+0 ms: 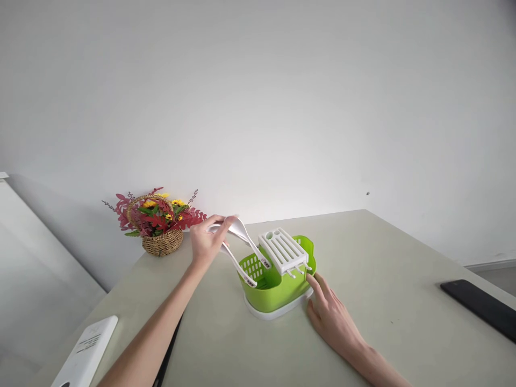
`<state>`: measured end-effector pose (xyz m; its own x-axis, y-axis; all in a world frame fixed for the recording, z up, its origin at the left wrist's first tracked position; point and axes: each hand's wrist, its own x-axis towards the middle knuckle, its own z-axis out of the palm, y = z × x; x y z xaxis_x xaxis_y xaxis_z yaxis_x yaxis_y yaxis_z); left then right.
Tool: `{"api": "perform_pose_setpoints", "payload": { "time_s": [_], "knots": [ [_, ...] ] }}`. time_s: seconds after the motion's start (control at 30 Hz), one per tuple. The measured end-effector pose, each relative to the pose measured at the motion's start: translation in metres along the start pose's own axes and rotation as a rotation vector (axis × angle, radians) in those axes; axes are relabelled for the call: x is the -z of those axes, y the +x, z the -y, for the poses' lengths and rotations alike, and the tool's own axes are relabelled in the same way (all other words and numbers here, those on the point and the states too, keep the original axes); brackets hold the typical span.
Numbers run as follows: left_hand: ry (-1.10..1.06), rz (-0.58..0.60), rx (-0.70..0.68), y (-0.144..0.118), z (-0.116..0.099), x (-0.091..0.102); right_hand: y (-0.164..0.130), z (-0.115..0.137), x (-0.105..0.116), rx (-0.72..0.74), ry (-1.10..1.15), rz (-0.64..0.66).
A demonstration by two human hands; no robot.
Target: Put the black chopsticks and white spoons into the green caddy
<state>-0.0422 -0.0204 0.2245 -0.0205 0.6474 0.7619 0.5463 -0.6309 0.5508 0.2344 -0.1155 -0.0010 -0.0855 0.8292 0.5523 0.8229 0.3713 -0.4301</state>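
Observation:
My left hand point(206, 242) is closed on the bowl ends of two white soup spoons point(255, 251). Their handles slant down to the right, tips over the left compartment of a green plastic utensil caddy point(274, 295). Whether the tips touch its wall I cannot tell. A white slotted rack point(285, 247) with two round holes and small front hooks sits on the caddy's right part. At the caddy's right end, my right hand point(328, 312) rests with fingers stretched against the green side, thumb apart. Beneath the caddy is a white base tray point(268, 314).
A wicker basket point(163, 243) of red and yellow flowers stands at the back left, by the wall. On the pale table point(387, 258) lie a white device point(86, 349) at front left and a black phone-like slab point(481, 307) at right. A dark strip shows under my left forearm.

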Motion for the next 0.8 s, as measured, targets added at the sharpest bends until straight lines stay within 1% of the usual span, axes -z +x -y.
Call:
{"api": "perform_pose_setpoints", "payload": {
  "time_s": [0.1, 0.2, 0.3, 0.33, 0.37, 0.4, 0.43, 0.47, 0.6, 0.67, 0.7, 0.73, 0.8],
  "knots": [
    [-0.049, -0.119, 0.131, 0.011, 0.004, 0.004, -0.001, 0.0, 0.0, 0.006, -0.005, 0.004],
    [-0.154, -0.242, 0.257, 0.02, 0.015, 0.007, -0.002, -0.001, 0.0, 0.009, -0.011, 0.011],
    [-0.298, -0.369, 0.402, 0.026, 0.032, 0.013, -0.003, -0.002, 0.0, 0.002, -0.022, 0.021],
    [-0.327, -0.391, 0.446, 0.027, 0.04, 0.017, -0.003, -0.002, 0.0, 0.0, -0.026, 0.022],
    [-0.342, -0.387, 0.485, 0.026, 0.049, 0.021, -0.003, -0.002, 0.001, -0.001, -0.029, 0.024],
    [-0.345, -0.346, 0.522, 0.024, 0.059, 0.027, -0.003, -0.002, 0.001, -0.001, -0.031, 0.026],
    [-0.336, -0.269, 0.558, 0.02, 0.069, 0.033, -0.003, -0.001, 0.001, -0.001, -0.033, 0.026],
    [-0.317, -0.162, 0.59, 0.016, 0.08, 0.04, -0.003, -0.001, 0.001, -0.003, -0.034, 0.025],
    [-0.155, 0.369, 0.706, -0.01, 0.118, 0.067, -0.005, -0.002, 0.001, -0.009, -0.032, 0.021],
    [-0.037, 0.591, 0.766, -0.022, 0.127, 0.074, -0.005, -0.002, 0.0, -0.014, -0.033, 0.025],
    [0.027, 0.681, 0.787, -0.028, 0.129, 0.075, -0.006, -0.002, 0.0, -0.017, -0.033, 0.027],
    [0.085, 0.756, 0.799, -0.032, 0.129, 0.074, -0.006, -0.002, 0.001, -0.019, -0.032, 0.03],
    [0.166, 0.844, 0.796, -0.039, 0.125, 0.07, -0.005, -0.002, 0.002, -0.02, -0.023, 0.038]
  ]
}}
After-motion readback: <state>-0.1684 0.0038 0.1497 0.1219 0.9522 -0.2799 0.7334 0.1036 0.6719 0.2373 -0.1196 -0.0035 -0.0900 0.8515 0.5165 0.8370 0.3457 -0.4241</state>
